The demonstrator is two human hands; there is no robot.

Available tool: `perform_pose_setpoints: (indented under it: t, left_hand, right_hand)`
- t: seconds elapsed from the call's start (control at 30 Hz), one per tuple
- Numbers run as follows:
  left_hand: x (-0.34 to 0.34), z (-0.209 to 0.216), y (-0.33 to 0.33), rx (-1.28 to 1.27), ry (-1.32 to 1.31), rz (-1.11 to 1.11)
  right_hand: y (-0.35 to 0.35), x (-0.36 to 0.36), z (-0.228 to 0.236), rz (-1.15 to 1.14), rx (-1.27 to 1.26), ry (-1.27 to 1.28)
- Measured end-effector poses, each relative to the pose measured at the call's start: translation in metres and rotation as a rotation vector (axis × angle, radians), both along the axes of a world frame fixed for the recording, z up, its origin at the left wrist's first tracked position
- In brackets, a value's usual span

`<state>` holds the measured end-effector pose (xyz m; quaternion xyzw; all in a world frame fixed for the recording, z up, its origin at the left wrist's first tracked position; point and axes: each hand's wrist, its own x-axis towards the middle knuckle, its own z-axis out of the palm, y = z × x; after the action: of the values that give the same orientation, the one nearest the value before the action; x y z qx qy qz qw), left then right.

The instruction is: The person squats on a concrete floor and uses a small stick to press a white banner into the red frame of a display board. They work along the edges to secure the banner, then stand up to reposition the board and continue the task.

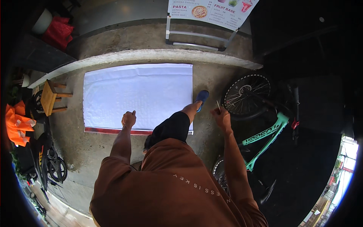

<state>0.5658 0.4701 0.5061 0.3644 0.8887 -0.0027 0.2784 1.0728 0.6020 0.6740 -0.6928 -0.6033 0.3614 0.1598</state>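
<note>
White sheet [138, 90] lies flat on the floor [89, 149], long axis left-right; left hand [129, 119], fingers curled together, appears nearer, above its near side, while right hand [222, 116], clamped on a slim object [218, 105], is beyond its right end.

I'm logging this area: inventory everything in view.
Sheet: one, white, floor ahead
Curb: one, whitish, beyond sheet
Signboard: one, white, top
Stool: one, brown, left
Cloth: one, orange, far left
Bundle: one, red, upper left
Wheeled vehicle: one, black, left
Bicycle: one, green and black, right
Thin item: one, pale, in right hand
Shoe: one clear, blue, right of sheet
Shorts: one pair, black, centre
Shirt: one, brown, bottom
Left hand: one, bare, over sheet
Right hand: one, bare, right
</note>
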Motion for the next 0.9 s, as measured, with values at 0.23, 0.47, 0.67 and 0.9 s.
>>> perform_pose_setpoints:
  t: [0.23, 0.47, 0.67, 0.9]
  left_hand:
    - [0.103, -0.064, 0.160, 0.003, -0.253, 0.020]
    - [0.210, 0.114, 0.274, 0.412, -0.529, 0.151]
    - [0.207, 0.160, 0.220, 0.350, -0.430, 0.770]
    - [0.356, 0.119, 0.153, 0.459, -0.202, 1.497]
  right_hand:
    - [0.267, 0.025, 0.036, 0.248, 0.120, 0.119]
    - [0.425, 0.127, -0.059, -0.094, -0.265, 0.141]
    - [0.489, 0.197, -0.144, 0.297, -0.402, -0.298]
    - [0.639, 0.015, -0.085, 1.077, -0.285, -0.453]
